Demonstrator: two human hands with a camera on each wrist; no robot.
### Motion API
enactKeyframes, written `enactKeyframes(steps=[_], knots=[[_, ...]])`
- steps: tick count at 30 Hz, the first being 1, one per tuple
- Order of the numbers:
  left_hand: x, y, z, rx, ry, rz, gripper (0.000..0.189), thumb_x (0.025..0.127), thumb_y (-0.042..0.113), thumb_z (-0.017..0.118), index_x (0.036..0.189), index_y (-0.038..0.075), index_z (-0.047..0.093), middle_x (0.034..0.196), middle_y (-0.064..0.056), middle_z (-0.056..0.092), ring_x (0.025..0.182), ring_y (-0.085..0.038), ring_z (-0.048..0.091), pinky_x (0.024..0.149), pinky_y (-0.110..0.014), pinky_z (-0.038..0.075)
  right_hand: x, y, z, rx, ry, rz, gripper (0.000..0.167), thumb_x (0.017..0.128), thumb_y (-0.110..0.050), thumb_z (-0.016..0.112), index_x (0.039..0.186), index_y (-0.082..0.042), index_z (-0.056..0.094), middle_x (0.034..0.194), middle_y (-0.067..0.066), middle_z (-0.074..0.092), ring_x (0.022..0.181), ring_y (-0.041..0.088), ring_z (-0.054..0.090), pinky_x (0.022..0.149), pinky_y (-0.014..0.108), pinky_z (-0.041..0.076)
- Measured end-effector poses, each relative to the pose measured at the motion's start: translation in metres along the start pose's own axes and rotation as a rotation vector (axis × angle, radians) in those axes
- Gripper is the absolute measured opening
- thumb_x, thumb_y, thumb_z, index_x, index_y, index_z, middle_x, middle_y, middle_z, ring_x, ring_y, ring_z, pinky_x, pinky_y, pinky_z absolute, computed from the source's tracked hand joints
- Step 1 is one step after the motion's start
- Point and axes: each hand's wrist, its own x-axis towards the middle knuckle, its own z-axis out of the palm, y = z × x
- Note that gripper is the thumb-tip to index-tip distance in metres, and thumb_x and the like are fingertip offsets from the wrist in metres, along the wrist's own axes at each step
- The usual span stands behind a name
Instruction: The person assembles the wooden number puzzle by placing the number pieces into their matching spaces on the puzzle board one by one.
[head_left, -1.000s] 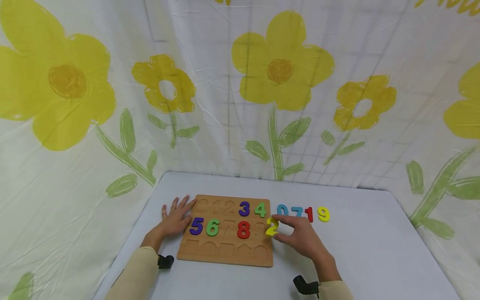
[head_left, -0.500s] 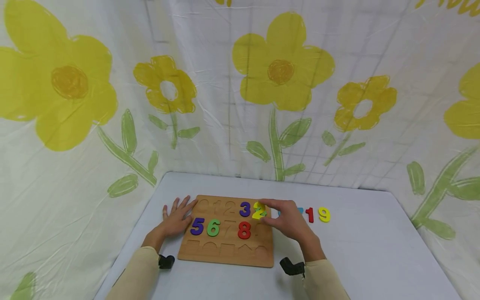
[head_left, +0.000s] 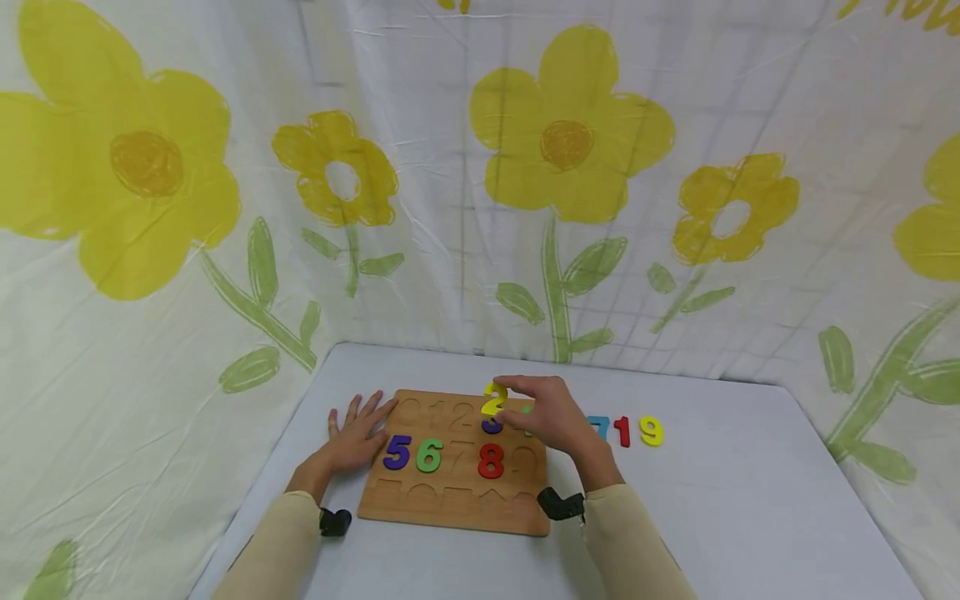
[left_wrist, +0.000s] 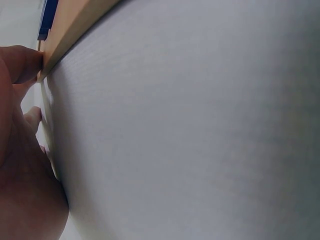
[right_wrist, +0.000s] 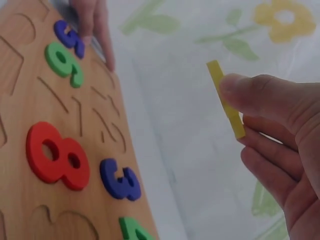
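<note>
A yellow number 2 (head_left: pixel 493 405) is pinched between the thumb and fingers of my right hand (head_left: pixel 551 414), raised above the wooden puzzle board (head_left: pixel 450 518). In the head view it overlaps the purple 3 (right_wrist: pixel 120 180); the right wrist view shows it edge-on, apart from the board. My left hand (head_left: pixel 355 437) lies spread at the board's left edge, thumb and fingertips touching it. In the board sit a purple 5 (head_left: pixel 397 452), a green 6 (head_left: pixel 429 456), a red 8 (head_left: pixel 491 461) and a green 4 (right_wrist: pixel 134 229), partly hidden by my right hand in the head view.
Right of the board on the white table (head_left: pixel 712 500) lie a blue 7 (head_left: pixel 597 425), a red 1 (head_left: pixel 622 432) and a yellow 9 (head_left: pixel 652 432). Carved recesses show in the board. A flowered curtain (head_left: pixel 435 275) hangs behind the table.
My right hand has carried the yellow 2 left and up, from the board's right edge past the green 4 to over the purple 3. My left hand has stayed at the board's edge.
</note>
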Motion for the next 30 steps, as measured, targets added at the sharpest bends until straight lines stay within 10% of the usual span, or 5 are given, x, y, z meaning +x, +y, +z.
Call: enactKeyframes(steps=[30], knots=[[0.002, 0.0, 0.001, 0.017, -0.002, -0.016, 0.063, 0.113, 0.023, 0.051, 0.173, 0.012, 0.033, 0.183, -0.023, 0.014, 0.166, -0.058, -0.006, 0.122, -0.082, -0.017, 0.049, 0.013, 0.065, 0.028, -0.163, 0.021, 0.049, 0.096, -0.019, 0.086, 0.143, -0.011, 0.074, 0.142, 0.009, 0.075, 0.129, 0.037, 0.071, 0.104, 0.05, 0.062]])
